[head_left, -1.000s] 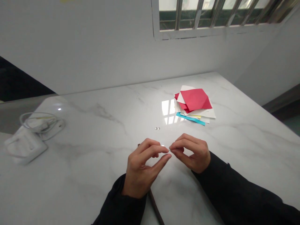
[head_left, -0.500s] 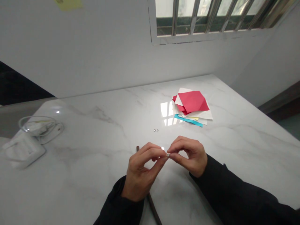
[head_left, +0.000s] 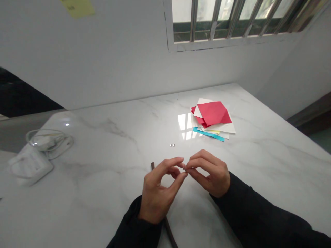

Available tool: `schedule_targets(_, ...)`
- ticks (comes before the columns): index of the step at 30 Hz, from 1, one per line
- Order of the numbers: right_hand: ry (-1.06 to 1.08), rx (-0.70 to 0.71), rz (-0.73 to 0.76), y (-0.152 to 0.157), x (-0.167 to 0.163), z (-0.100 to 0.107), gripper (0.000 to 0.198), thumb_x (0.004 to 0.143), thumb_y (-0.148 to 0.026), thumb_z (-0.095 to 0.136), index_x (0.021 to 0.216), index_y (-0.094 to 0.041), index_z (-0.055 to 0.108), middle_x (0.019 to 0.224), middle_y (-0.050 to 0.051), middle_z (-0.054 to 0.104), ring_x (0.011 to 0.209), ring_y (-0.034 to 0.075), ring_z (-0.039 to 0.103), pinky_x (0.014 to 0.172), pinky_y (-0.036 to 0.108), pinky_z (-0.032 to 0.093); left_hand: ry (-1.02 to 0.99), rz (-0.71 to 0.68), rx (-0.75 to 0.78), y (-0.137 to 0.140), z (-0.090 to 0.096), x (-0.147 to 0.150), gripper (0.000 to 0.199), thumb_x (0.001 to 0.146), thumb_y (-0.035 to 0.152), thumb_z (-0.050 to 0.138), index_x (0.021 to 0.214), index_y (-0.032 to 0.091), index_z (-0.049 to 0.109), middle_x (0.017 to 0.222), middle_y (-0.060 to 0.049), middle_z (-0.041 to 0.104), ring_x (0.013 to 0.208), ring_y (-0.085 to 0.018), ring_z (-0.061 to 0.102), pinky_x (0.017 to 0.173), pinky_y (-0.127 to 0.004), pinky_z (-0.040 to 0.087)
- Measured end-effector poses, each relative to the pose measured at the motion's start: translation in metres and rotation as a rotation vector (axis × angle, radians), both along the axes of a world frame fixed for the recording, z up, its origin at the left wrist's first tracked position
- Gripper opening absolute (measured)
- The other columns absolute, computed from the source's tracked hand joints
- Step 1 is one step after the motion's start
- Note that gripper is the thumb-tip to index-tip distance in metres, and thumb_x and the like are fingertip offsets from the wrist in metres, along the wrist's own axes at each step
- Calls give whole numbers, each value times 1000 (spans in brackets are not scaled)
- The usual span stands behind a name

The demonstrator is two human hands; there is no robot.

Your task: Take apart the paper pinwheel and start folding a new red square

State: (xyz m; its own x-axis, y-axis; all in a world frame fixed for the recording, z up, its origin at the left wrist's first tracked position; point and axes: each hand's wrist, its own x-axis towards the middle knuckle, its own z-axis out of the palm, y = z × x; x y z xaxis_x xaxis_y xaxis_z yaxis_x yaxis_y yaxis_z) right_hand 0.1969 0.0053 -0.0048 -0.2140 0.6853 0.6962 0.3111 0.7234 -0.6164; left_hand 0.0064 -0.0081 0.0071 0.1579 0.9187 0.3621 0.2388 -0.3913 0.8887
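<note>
My right hand (head_left: 210,172) is closed in a pinch, thumb against fingers, on a tiny thing that I cannot make out. Beside it, my left hand (head_left: 161,189) has its index finger raised away from the thumb, and its thumb tip meets the right fingertips. Under the left hand and wrist runs a thin dark brown stick (head_left: 170,234), partly hidden. Just beyond the hands, two tiny shiny round pieces (head_left: 172,145) lie side by side on the marble-patterned table (head_left: 108,186).
At the back right lies a loose pile of red, white, yellow and blue paper (head_left: 214,113). A white power adapter (head_left: 32,168) with a coiled cable (head_left: 63,151) is at the left. Behind the table stand a wall and a barred window (head_left: 227,20).
The left index finger has lifted off its thumb, parting the pinch. My right hand keeps its pinch. The whole view has shifted slightly.
</note>
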Motion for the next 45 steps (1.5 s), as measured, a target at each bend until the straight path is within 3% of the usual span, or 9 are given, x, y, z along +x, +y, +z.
schedule_targets(3,-15,19,8,-1,-1,-2,11,97,-10,68,102,-19,73,91,6,72,79,16,69,71,28,61,-149,-32,-164,-2,-1,2,43,89,14,79,129,26,71,98,-2,79,82,-15,77,80,-27,66)
schedule_targets(6,-14,33,4,-1,-1,-2,10,97,-11,69,101,-19,73,90,6,72,78,15,68,70,28,60,-234,-49,-269,0,0,2,35,88,17,82,121,25,75,93,-3,81,87,-16,79,84,-27,67)
schedule_targets(9,-7,43,4,-1,-1,1,10,97,-10,69,100,-18,73,88,6,71,77,15,68,68,27,60,-301,-77,-372,3,1,-1,31,87,21,84,117,22,78,90,-5,82,85,-18,80,81,-27,67)
schedule_targets(13,-20,50,2,-2,0,5,11,98,-10,69,101,-18,74,88,6,72,77,15,68,69,28,59,-384,-99,-509,6,0,-3,43,83,28,89,123,21,77,87,-5,82,79,-18,79,78,-27,67)
schedule_targets(15,-20,53,-13,-2,0,5,11,97,-10,69,101,-19,74,87,6,72,76,16,68,68,28,59,-408,-80,-557,5,-1,-2,42,81,29,90,120,21,78,87,-5,82,79,-17,79,80,-26,67)
schedule_targets(19,15,44,-33,-3,-1,4,13,95,-8,72,102,-18,75,87,6,72,76,16,68,67,28,60,-435,-41,-606,4,-4,1,24,78,27,92,96,18,80,88,-4,82,84,-17,79,82,-22,64)
schedule_targets(23,71,17,-38,-3,-2,3,19,92,-6,75,106,-18,74,91,6,74,80,16,71,71,28,61,-464,-50,-621,3,-3,3,28,80,26,91,103,19,78,89,-3,82,89,-17,79,84,-23,64)
schedule_targets(35,108,-20,4,-8,-1,2,24,90,-3,76,107,-20,72,90,3,74,78,14,71,69,27,59,-411,-75,-506,-4,12,3,49,83,18,86,130,21,73,91,-3,83,92,-19,81,91,-30,67)
schedule_targets(45,44,19,12,-7,1,-4,20,93,-3,72,106,-19,75,90,5,70,74,15,70,65,26,59,-62,21,-77,-9,10,3,61,87,9,79,143,30,68,93,4,82,85,-12,79,93,-25,65)
